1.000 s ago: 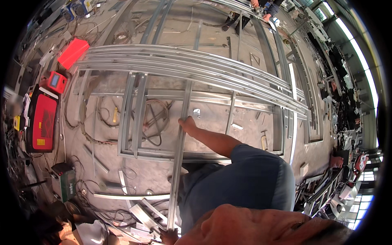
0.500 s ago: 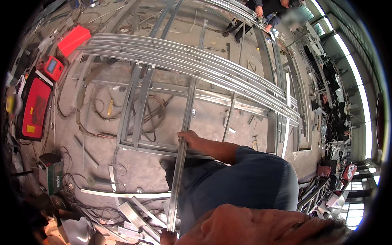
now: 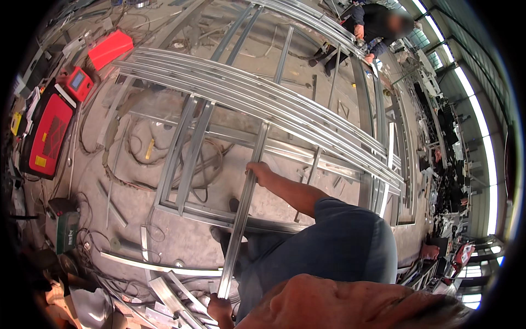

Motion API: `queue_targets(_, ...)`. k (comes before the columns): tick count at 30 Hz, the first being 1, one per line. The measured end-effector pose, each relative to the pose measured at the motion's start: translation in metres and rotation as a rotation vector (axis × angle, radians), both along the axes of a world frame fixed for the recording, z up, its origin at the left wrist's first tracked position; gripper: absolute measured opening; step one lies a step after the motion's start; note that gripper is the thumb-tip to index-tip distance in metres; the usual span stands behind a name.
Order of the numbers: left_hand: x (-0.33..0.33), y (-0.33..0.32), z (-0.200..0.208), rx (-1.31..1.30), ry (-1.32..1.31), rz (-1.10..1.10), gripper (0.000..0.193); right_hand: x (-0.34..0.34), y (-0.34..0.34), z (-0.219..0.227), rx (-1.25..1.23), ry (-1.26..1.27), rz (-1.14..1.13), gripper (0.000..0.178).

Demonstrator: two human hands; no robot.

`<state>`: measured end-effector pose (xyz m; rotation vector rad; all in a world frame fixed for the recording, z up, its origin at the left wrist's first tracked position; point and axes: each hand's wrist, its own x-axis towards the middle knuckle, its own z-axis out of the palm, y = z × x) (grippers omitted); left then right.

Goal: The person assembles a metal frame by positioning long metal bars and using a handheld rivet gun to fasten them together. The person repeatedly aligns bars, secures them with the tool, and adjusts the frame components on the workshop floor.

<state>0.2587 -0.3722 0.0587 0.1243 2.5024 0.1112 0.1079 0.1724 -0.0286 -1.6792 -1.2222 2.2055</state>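
A long silvery metal channel (image 3: 241,219) runs between my two hands, slanting from the lower edge up to a row of similar rails. My right hand (image 3: 257,172) is wrapped round it partway along, the arm reaching in from the right. At the channel's lower end my left hand (image 3: 220,308) holds on, partly cut off by the picture's lower part. The channel's far end meets or overlaps the stacked long rails (image 3: 263,101); whether it touches them I cannot tell. Beneath it lies a welded-looking metal frame (image 3: 216,216).
A red machine (image 3: 49,131) and a green box (image 3: 67,233) stand at the left among cables. Cut metal pieces (image 3: 164,290) lie at lower left. At the upper right a co-worker (image 3: 378,24) bends over the frame, both hands near it. A yellow-handled item (image 3: 149,149) lies on the floor.
Both hands still grip the channel. In the picture, its lower end and my left hand have moved slightly up and left, and my right hand slightly up. The whole view has shifted a little.
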Motion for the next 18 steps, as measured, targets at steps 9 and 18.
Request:
queue_targets(9, -0.039, 0.089, -0.028, 0.142, -0.063, 0.023, 0.022, -0.046, 0.094, -0.021, 0.142, 0.013, -0.025, 0.015)
queue_targets(18, -0.066, 0.142, -0.044, 0.156, -0.179, 0.010, 0.041, -0.073, 0.151, -0.038, 0.084, 0.137, -0.048, 0.008)
